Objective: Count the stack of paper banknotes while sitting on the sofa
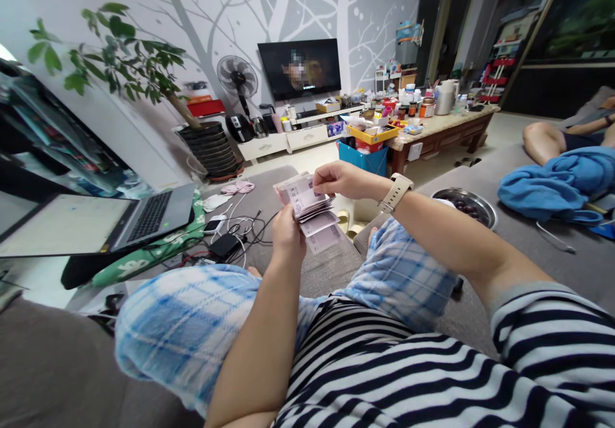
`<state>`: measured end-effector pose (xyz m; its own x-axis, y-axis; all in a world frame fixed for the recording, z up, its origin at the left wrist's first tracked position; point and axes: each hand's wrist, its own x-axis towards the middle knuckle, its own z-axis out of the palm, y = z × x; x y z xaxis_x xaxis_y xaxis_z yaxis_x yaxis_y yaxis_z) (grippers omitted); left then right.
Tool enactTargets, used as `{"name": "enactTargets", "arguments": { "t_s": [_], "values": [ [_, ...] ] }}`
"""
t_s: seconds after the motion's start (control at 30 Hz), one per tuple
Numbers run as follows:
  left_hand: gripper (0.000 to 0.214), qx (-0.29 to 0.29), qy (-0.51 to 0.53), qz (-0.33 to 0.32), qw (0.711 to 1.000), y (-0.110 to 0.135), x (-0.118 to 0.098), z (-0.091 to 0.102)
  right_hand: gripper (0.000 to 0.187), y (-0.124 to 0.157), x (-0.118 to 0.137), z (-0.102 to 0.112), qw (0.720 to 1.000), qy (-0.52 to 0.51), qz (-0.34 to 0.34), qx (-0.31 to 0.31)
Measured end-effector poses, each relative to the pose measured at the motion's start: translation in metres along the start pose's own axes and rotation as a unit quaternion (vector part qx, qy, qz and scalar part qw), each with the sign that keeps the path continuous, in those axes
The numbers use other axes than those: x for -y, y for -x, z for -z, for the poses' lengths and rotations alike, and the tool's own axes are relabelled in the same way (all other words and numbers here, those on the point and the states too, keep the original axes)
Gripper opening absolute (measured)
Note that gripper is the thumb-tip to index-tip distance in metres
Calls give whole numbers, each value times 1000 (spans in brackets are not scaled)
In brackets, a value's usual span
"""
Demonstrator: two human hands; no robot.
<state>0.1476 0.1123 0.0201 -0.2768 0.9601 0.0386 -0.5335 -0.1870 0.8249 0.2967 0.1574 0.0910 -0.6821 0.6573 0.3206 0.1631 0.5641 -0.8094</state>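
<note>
You had your left hand [288,236] clamped on the fanned pink banknotes [310,213], your right hand [342,180] pinching their top edge (slack fingers could have spilled them onto the grey sofa [48,364]).

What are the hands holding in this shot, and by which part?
A fanned stack of pink banknotes: the left hand grips its lower left edge, and the right hand pinches its top edge.

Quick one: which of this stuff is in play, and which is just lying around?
In play:
banknotes
left hand
right hand

Just lying around:
laptop
tangled cables
steel bowl
blue cloth
</note>
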Motion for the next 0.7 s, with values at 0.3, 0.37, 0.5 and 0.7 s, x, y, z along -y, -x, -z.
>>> {"name": "enactTargets", "arguments": {
  "t_s": [0.3, 0.37, 0.5, 0.7],
  "values": [
    [19, -14, 22, -6, 1000, -1, 1, 0, 26, 6, 2, -1, 997, -30, -19, 70],
    [16, -20, 27, -1, 999, 0, 0, -2, 27, 6, 2, -2, 996, -25, -25, 79],
    [16, 0, 24, -1, 1000, 2, -1, -2, 27, 5, 1, -2, 996, 38, -73, 46],
    [24, 6, 19, 5, 1000, 4, -1, 0, 33, 4, -2, 3, 975, 167, -134, -53]
  ]
}}
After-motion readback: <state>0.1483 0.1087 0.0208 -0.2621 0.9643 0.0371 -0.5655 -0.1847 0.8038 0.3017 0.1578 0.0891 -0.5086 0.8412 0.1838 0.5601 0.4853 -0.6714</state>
